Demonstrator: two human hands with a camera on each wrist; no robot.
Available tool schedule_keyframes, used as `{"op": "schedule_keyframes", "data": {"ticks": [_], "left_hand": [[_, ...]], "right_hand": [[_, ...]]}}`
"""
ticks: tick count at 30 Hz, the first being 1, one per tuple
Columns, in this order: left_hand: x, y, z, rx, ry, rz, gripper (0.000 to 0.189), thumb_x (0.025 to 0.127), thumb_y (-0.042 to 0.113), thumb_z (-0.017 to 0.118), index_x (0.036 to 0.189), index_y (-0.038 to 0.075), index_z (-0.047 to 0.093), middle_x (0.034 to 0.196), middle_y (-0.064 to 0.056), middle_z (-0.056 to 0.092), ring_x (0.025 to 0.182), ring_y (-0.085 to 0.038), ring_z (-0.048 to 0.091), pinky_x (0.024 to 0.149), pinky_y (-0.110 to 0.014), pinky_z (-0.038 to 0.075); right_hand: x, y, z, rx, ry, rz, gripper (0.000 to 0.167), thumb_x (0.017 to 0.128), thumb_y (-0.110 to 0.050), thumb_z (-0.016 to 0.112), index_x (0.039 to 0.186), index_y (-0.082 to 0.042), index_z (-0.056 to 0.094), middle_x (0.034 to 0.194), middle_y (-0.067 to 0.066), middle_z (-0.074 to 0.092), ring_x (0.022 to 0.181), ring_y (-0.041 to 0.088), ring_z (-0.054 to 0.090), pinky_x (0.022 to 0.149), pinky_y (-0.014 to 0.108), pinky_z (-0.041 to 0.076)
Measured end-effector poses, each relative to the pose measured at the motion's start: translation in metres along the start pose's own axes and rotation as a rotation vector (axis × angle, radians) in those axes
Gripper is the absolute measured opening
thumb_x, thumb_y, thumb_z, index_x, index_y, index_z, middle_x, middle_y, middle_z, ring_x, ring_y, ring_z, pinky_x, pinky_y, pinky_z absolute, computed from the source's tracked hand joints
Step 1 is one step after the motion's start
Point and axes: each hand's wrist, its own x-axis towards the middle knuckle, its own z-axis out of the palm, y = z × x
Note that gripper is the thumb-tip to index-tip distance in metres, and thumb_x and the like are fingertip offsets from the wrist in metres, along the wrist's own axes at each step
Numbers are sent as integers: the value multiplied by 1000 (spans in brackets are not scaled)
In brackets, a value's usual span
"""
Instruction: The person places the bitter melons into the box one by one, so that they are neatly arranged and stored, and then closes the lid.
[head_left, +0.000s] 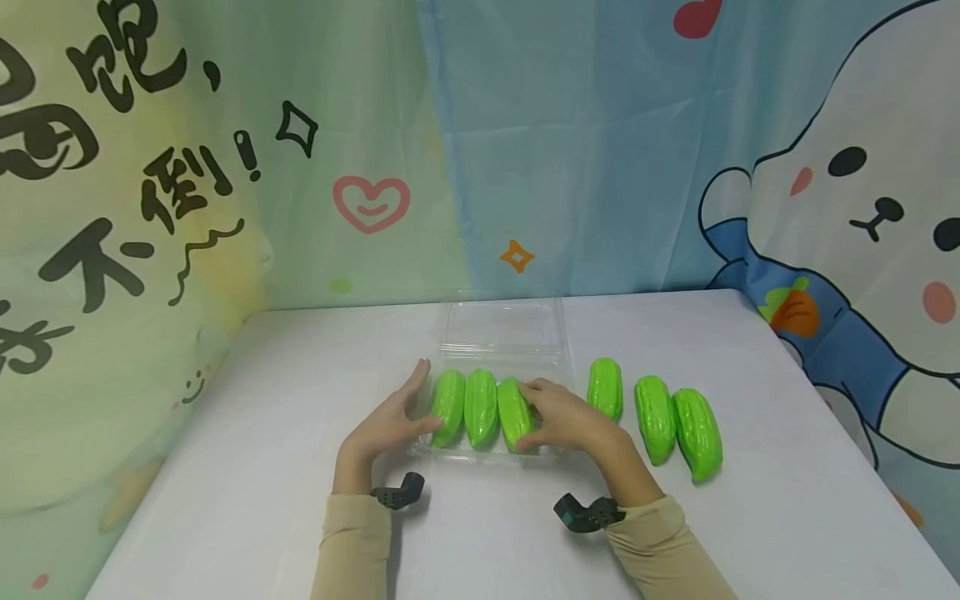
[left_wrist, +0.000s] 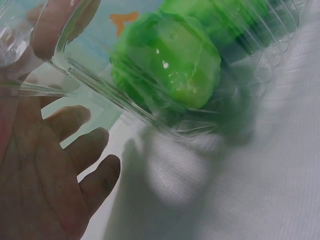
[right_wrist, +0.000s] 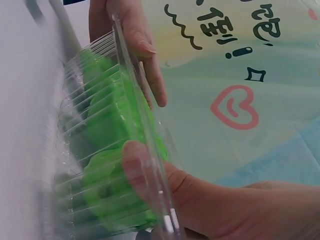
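Observation:
A clear plastic clamshell box [head_left: 480, 456] stands with its lid raised, and three green bitter melons lie side by side in it: a left one [head_left: 448, 407], a middle one [head_left: 481, 408] and a right one [head_left: 514, 413]. My right hand [head_left: 562, 417] holds the right melon, thumb at its near end and fingertips at its far end. The thumb [right_wrist: 137, 167] reaches inside the wall in the right wrist view. At the box's left side is my left hand [head_left: 386, 429], fingers extended, thumb over the rim near the left melon. Whether that thumb touches the melon is unclear.
Right of the box, three more bitter melons lie on the white table [head_left: 262, 500]: one near the box [head_left: 605, 388], a second [head_left: 656, 418] and a third [head_left: 698, 433]. The transparent lid [head_left: 504, 327] reaches toward the printed curtain [head_left: 555, 150] behind.

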Motion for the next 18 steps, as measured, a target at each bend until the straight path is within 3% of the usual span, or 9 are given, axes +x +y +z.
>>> {"op": "schedule_keyframes", "data": {"ticks": [18], "left_hand": [[0, -1, -1, 0, -1, 5, 104, 78, 48, 72, 154, 21, 6, 161, 2, 4, 148, -20, 6, 121, -43, 12]], "right_hand": [[1, 0, 4, -1, 47, -9, 99, 65, -39, 85, 141, 4, 40, 133, 18, 56, 121, 30, 55, 102, 42, 46]]}}
